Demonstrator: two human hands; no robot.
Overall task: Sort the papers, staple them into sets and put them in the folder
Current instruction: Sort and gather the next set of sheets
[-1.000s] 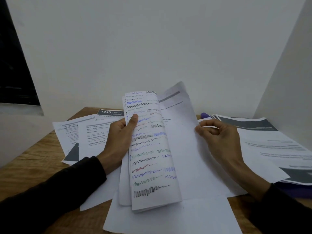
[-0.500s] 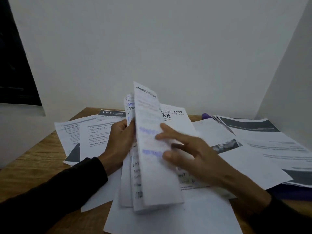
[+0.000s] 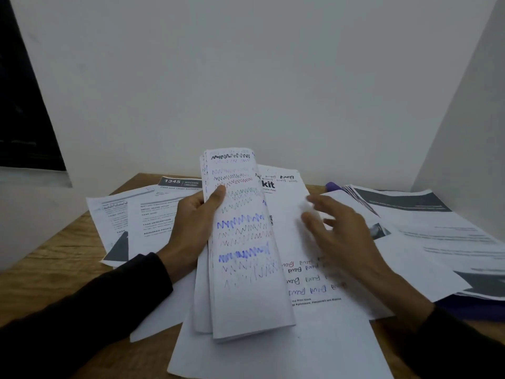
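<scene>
the left hand [image 3: 195,222] grips a folded bundle of scribbled sheets [image 3: 243,242], thumb across the front near its upper left edge, fingers curled behind; the bundle stands tilted up off the wooden table [image 3: 54,258], its lower end down among loose blank sheets [image 3: 287,351]. just right of the bundle, the right hand [image 3: 341,233] hovers with fingers spread and relaxed, blurred, holding nothing, over a handwritten page [image 3: 303,269] marked "kit". printed forms [image 3: 142,214] lie left of the left hand, one headed "1345". a stack of printed pages [image 3: 437,231] lies at the right on a purple folder [image 3: 470,307], whose edge shows beneath it.
</scene>
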